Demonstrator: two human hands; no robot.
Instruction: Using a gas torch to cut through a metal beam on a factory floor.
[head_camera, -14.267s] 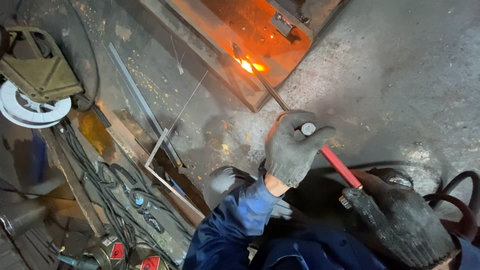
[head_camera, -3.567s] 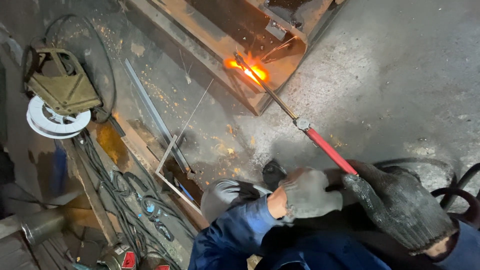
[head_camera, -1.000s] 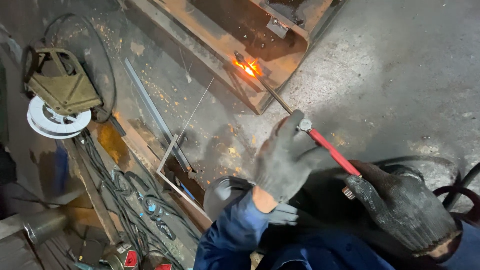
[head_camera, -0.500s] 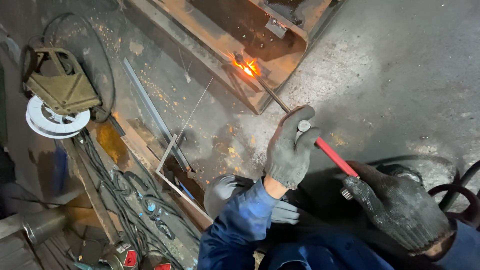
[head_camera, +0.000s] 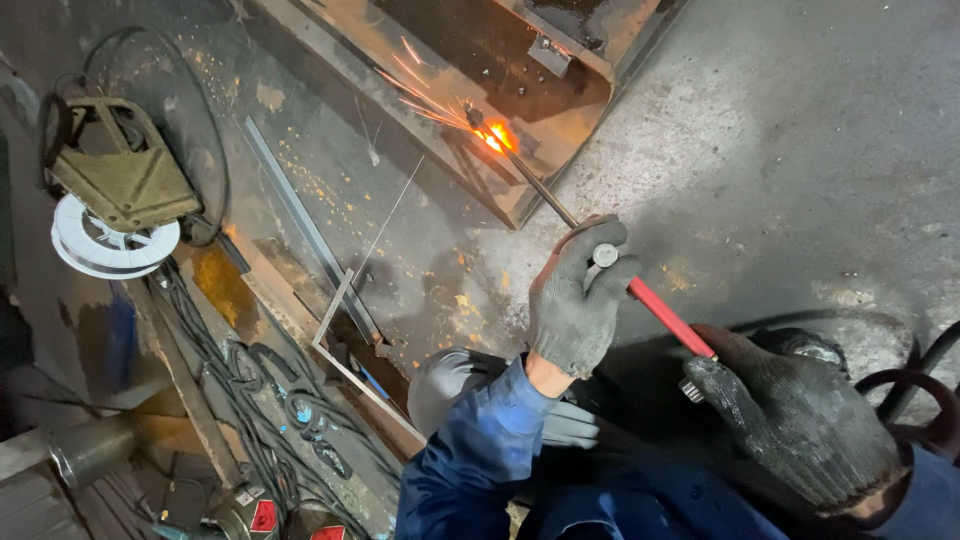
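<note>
View: a workshop floor is seen from above, looking down at two gloved hands.
Left hand (head_camera: 578, 300): a grey knit glove is worn; the fingers are curled around the middle of a cutting torch (head_camera: 600, 262), near a small round knob on it.
Right hand (head_camera: 800, 420): a dark, dirty glove is worn; the fist is closed around the near end of the torch, where the red part of its handle ends.
Torch: a thin metal tube is pointed away and to the left, with a red section between the two hands.
Flame (head_camera: 495, 137): a bright orange glow is seen at the far tip of the torch, and sparks are thrown to the left.
Steel frame (head_camera: 520, 205): the rusty edge of a large frame is touched by the flame, far from the body, in the middle.
Sleeve (head_camera: 470, 470): a blue work sleeve is seen on the left arm, near the bottom.
Cables (head_camera: 270, 420): dark cables are bundled on the floor at the near left.
Wire spool (head_camera: 110, 240): a white spool lies at the far left, under an olive-coloured bag (head_camera: 125, 180).
Floor (head_camera: 800, 150): grey concrete is seen on the right.
</note>
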